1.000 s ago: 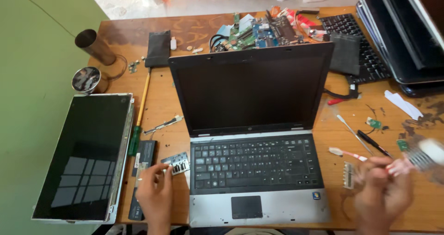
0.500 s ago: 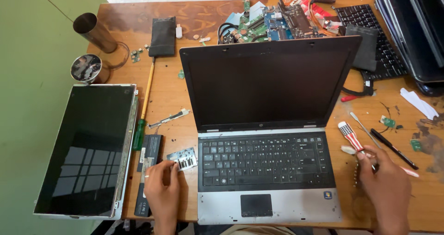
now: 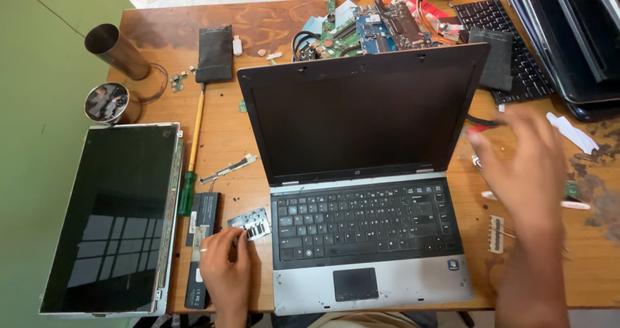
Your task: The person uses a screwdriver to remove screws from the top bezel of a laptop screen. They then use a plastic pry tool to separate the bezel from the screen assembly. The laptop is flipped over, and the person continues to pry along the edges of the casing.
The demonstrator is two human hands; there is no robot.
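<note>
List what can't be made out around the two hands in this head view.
- Right hand: motion-blurred; whether it holds anything is unclear.
- Left hand: fingers cover the near edge of the small metal plate.
- Thin tools right of the laptop: partly hidden by the right hand.
- Stacked laptops: cut off by the frame's right edge.

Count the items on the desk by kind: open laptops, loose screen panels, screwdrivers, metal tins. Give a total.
Open laptops: 1
Loose screen panels: 1
Screwdrivers: 1
Metal tins: 2
Total: 5
</note>
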